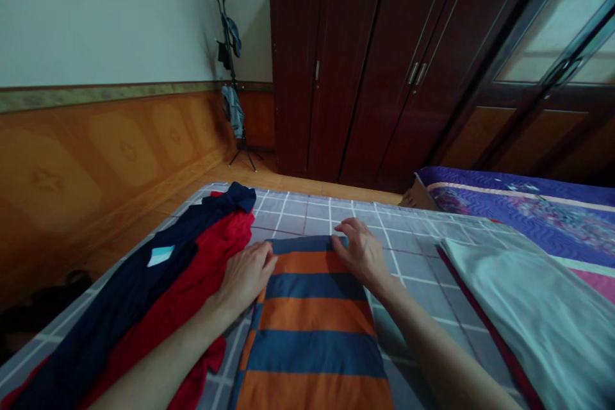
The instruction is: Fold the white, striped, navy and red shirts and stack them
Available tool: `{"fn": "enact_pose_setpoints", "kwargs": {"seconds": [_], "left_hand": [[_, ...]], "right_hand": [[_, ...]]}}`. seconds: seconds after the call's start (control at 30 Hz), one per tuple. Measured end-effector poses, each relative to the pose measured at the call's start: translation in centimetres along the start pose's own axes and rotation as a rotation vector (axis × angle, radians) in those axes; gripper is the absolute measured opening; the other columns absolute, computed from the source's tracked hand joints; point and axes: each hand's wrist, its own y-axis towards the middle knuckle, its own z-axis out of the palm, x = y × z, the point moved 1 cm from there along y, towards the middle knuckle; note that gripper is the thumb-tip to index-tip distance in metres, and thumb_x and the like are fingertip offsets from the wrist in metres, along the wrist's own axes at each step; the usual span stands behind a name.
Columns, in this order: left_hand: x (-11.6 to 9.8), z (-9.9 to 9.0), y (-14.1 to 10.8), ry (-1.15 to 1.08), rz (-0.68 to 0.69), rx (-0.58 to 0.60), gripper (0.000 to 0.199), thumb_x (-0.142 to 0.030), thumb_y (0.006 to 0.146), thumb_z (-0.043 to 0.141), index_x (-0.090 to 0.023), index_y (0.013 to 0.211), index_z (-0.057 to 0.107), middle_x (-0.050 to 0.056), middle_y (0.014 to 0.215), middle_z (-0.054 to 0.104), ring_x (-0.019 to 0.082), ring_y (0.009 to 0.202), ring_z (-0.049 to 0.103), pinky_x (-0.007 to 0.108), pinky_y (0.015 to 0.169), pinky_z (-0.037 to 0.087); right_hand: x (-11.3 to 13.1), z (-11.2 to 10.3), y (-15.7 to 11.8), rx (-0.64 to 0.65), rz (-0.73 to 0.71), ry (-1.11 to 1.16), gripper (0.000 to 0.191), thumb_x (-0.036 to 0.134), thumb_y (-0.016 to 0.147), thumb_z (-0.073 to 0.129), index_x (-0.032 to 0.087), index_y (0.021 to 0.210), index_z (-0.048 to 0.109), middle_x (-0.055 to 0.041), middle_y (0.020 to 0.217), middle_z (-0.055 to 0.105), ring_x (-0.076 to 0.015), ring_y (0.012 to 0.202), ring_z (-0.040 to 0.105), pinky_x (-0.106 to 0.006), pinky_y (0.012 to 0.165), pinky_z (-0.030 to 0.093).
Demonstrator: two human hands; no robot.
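Observation:
A folded garment with wide orange and blue stripes (314, 314) lies flat in front of me as a long narrow rectangle. At its far left corner, my left hand (247, 272) has its fingers drawn together on the fabric edge. My right hand (362, 253) is at the far right corner, its thumb touching the cloth and its fingers apart from the thumb, just beyond the edge. The near end of the garment runs out of view.
The garment lies on a grey checked bedspread (413, 256). To the left are a navy garment (139, 288) and red clothing (192, 288); on the right, a pale folded cloth (533, 307). Beyond stand a coat rack (233, 70), dark wardrobe (355, 64) and purple-covered bed (528, 198).

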Motion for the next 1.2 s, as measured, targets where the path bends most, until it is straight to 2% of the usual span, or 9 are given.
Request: {"fn": "enact_pose_setpoints", "kwargs": {"seconds": [0.17, 0.37, 0.53, 0.6, 0.7, 0.77, 0.9, 1.0, 1.2], "left_hand": [[1.7, 0.7, 0.5, 0.090, -0.059, 0.104, 0.013, -0.028, 0.090, 0.046, -0.021, 0.086, 0.055, 0.003, 0.088, 0.068, 0.020, 0.084, 0.065, 0.026, 0.067, 0.042], [1.9, 0.4, 1.0, 0.092, -0.086, 0.061, 0.017, -0.022, 0.092, 0.040, -0.020, 0.083, 0.055, 0.003, 0.079, 0.066, 0.019, 0.077, 0.064, 0.027, 0.065, 0.042], [-1.0, -0.1, -0.8, 0.066, 0.145, -0.115, 0.018, -0.021, 0.090, 0.044, -0.017, 0.104, 0.056, 0.009, 0.108, 0.061, 0.022, 0.104, 0.057, 0.035, 0.091, 0.043], [-2.6, 0.5, -2.0, 0.004, 0.266, -0.131, 0.039, -0.030, 0.089, 0.049, -0.015, 0.125, 0.046, 0.013, 0.129, 0.051, 0.025, 0.122, 0.046, 0.039, 0.102, 0.036], [-4.0, 2.0, -3.6, -0.023, 0.386, 0.016, 0.075, -0.052, 0.086, 0.050, -0.010, 0.143, 0.024, 0.018, 0.149, 0.027, 0.031, 0.139, 0.021, 0.050, 0.110, 0.024], [-4.1, 2.7, -4.0, -0.017, 0.381, 0.160, 0.086, -0.063, 0.085, 0.042, -0.007, 0.146, 0.018, 0.021, 0.152, 0.016, 0.034, 0.141, 0.010, 0.054, 0.111, 0.019], [-3.8, 2.5, -4.0, -0.013, 0.294, 0.314, 0.092, -0.069, 0.085, 0.032, -0.004, 0.147, 0.013, 0.022, 0.152, 0.003, 0.036, 0.140, 0.001, 0.055, 0.112, 0.015], [-3.7, 2.4, -3.9, -0.023, 0.288, 0.320, 0.094, -0.070, 0.084, 0.033, -0.004, 0.147, 0.012, 0.022, 0.152, 0.000, 0.036, 0.140, -0.002, 0.055, 0.111, 0.014], [-3.5, 3.5, -3.9, -0.062, 0.314, 0.208, 0.094, -0.069, 0.081, 0.041, -0.009, 0.148, 0.013, 0.020, 0.153, 0.007, 0.034, 0.141, 0.005, 0.053, 0.112, 0.015]], "right_hand": [[2.4, -0.1, -0.9, 0.057, -0.170, -0.120, 0.015, 0.023, 0.086, 0.052, 0.018, 0.090, 0.065, -0.0070, 0.097, 0.060, -0.0201, 0.089, 0.056, -0.029, 0.076, 0.044], [2.6, 1.6, -1.5, 0.127, -0.195, -0.179, 0.014, 0.020, 0.086, 0.051, 0.018, 0.089, 0.065, -0.0066, 0.093, 0.061, -0.0198, 0.087, 0.055, -0.030, 0.078, 0.044], [2.7, 2.2, -1.8, 0.142, -0.206, -0.208, 0.016, 0.021, 0.088, 0.050, 0.018, 0.089, 0.065, -0.0076, 0.092, 0.061, -0.0213, 0.089, 0.055, -0.032, 0.081, 0.043], [3.2, 2.2, -2.1, 0.148, -0.231, -0.196, 0.019, 0.024, 0.089, 0.048, 0.017, 0.095, 0.065, -0.0091, 0.101, 0.062, -0.0216, 0.094, 0.055, -0.032, 0.084, 0.043], [3.2, 2.7, -2.4, 0.184, -0.315, -0.191, 0.032, 0.030, 0.092, 0.044, 0.015, 0.115, 0.060, -0.0129, 0.125, 0.055, -0.0248, 0.113, 0.050, -0.037, 0.094, 0.040], [2.2, 3.1, -2.2, 0.241, -0.326, -0.206, 0.044, 0.037, 0.093, 0.043, 0.015, 0.130, 0.050, -0.0136, 0.136, 0.048, -0.0274, 0.124, 0.042, -0.043, 0.101, 0.034], [-0.9, 3.0, -1.3, 0.287, -0.128, -0.269, 0.053, 0.044, 0.093, 0.040, 0.012, 0.136, 0.044, -0.0165, 0.140, 0.044, -0.0316, 0.130, 0.037, -0.051, 0.104, 0.029], [-0.7, 2.4, -1.3, 0.218, -0.066, -0.280, 0.055, 0.042, 0.094, 0.038, 0.007, 0.136, 0.042, -0.0213, 0.144, 0.036, -0.0336, 0.133, 0.031, -0.053, 0.105, 0.027], [4.4, 3.7, -3.6, 0.353, -0.409, -0.043, 0.064, 0.053, 0.094, 0.031, 0.011, 0.142, 0.034, -0.0143, 0.147, 0.032, -0.0256, 0.137, 0.027, -0.043, 0.110, 0.025]]}}
